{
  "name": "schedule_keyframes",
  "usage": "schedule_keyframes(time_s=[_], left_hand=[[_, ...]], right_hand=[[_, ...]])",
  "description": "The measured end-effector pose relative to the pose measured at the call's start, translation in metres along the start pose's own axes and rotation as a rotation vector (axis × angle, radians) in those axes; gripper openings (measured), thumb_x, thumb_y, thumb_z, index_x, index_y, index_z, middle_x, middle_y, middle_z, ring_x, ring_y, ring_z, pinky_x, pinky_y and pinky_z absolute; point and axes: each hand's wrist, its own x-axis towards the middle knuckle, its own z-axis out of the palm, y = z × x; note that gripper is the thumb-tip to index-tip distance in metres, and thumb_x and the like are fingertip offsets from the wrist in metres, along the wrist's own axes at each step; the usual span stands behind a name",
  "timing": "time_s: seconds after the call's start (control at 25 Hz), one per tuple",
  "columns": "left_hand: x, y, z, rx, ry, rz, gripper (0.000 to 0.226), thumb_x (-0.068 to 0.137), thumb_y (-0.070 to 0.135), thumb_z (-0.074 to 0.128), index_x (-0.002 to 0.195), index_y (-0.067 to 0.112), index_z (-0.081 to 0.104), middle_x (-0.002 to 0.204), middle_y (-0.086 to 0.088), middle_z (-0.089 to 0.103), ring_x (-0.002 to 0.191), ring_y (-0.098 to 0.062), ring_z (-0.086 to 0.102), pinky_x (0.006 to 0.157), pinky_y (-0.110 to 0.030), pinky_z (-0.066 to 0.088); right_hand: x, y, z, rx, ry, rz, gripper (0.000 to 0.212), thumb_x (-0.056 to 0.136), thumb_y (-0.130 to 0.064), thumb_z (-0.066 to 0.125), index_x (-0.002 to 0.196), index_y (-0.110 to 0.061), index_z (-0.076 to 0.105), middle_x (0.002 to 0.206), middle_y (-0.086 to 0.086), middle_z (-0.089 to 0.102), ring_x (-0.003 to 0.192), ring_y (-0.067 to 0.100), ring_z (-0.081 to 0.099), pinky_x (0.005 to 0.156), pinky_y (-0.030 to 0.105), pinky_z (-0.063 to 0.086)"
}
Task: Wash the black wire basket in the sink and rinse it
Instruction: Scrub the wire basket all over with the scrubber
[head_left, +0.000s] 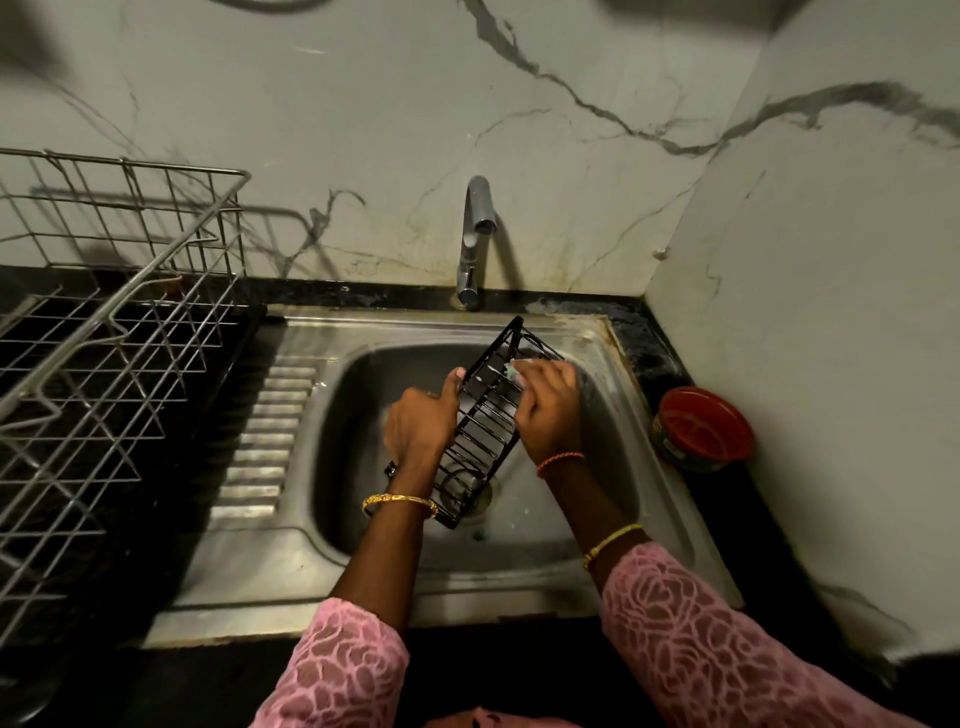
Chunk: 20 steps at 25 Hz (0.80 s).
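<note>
Head view: steel sink (670, 499), marble walls (363, 130)

No text, brand, number or sign can be read anywhere in the view. A printed band is seen round the side of the red-lidded tub (702, 429) at about 3 o'clock from the sink (613, 561), but its marks are too small and blurred to be made out.
</note>
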Motion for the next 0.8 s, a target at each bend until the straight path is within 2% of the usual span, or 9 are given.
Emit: schedule_keyframes(time_s=[0.04,0.12,0.2,0.24,0.36,0.4,0.56,0.68,0.8], left_hand=[[0.001,-0.002,-0.001,-0.017,0.002,-0.016,0.072,0.08,0.079,0.036,0.052,0.014,0.053,0.065,-0.011,0.068,0.066,-0.027,0.066,0.063,-0.03,0.049],[0.006,-0.006,-0.005,-0.051,0.001,-0.046,0.073,0.078,0.08,0.035,0.051,0.014,0.051,0.064,-0.009,0.067,0.067,-0.027,0.066,0.068,-0.033,0.052],[0.011,-0.006,-0.009,-0.075,-0.01,-0.057,0.071,0.08,0.079,0.035,0.052,0.015,0.051,0.064,-0.009,0.067,0.068,-0.025,0.067,0.069,-0.033,0.052],[0.012,-0.006,-0.01,-0.076,-0.014,-0.059,0.07,0.081,0.077,0.035,0.053,0.015,0.051,0.065,-0.009,0.068,0.068,-0.024,0.067,0.067,-0.032,0.051],[0.009,-0.006,-0.013,-0.04,0.007,-0.042,0.068,0.083,0.075,0.036,0.053,0.015,0.051,0.065,-0.009,0.066,0.067,-0.025,0.065,0.063,-0.029,0.047],[0.007,-0.006,-0.013,-0.028,0.008,-0.034,0.068,0.083,0.075,0.037,0.052,0.015,0.049,0.062,-0.007,0.063,0.066,-0.025,0.063,0.064,-0.029,0.047],[0.002,-0.001,-0.01,0.01,0.011,0.018,0.07,0.083,0.075,0.037,0.049,0.015,0.046,0.057,-0.004,0.056,0.064,-0.025,0.059,0.064,-0.03,0.048],[-0.001,0.005,-0.008,0.008,0.021,0.028,0.068,0.085,0.073,0.036,0.05,0.015,0.047,0.057,-0.003,0.055,0.062,-0.023,0.058,0.061,-0.028,0.046],[0.0,0.004,-0.011,-0.014,0.018,-0.002,0.066,0.086,0.071,0.036,0.051,0.016,0.047,0.056,-0.002,0.051,0.056,-0.018,0.051,0.054,-0.026,0.038]], right_hand=[[-0.003,0.004,0.0,0.002,0.005,0.005,0.035,0.086,-0.01,0.036,0.103,-0.002,0.066,0.099,0.014,0.066,0.096,0.031,0.056,0.095,0.017,0.027],[-0.022,0.016,-0.004,0.019,0.023,0.033,0.034,0.085,-0.006,0.037,0.101,-0.002,0.066,0.098,0.016,0.066,0.097,0.029,0.056,0.096,0.033,0.04],[-0.042,0.026,-0.009,0.054,0.058,0.065,0.023,0.086,0.002,0.048,0.099,-0.002,0.067,0.097,0.015,0.068,0.097,0.017,0.055,0.087,0.048,0.049],[-0.045,0.027,-0.012,0.084,0.087,0.089,0.02,0.084,0.005,0.054,0.098,-0.001,0.067,0.097,0.015,0.069,0.096,0.013,0.053,0.086,0.048,0.051],[-0.026,0.01,-0.018,0.104,0.17,0.076,0.019,0.082,0.005,0.058,0.098,0.001,0.067,0.098,0.016,0.069,0.096,0.011,0.052,0.087,0.032,0.046],[-0.014,0.002,-0.019,0.096,0.165,0.05,0.018,0.082,0.004,0.058,0.098,0.002,0.067,0.097,0.016,0.069,0.096,0.013,0.052,0.085,0.031,0.044],[0.029,-0.016,-0.01,0.071,0.033,0.067,0.016,0.085,-0.001,0.058,0.098,-0.001,0.069,0.098,0.017,0.067,0.098,0.029,0.055,0.083,0.034,0.046],[0.048,-0.024,0.0,0.063,-0.04,0.101,0.018,0.088,-0.004,0.055,0.1,-0.001,0.068,0.102,0.018,0.063,0.1,0.029,0.055,0.087,0.035,0.045],[0.045,-0.023,0.0,0.047,-0.049,0.096,0.019,0.089,-0.002,0.053,0.101,-0.002,0.067,0.104,0.017,0.063,0.1,0.027,0.056,0.089,0.035,0.047]])
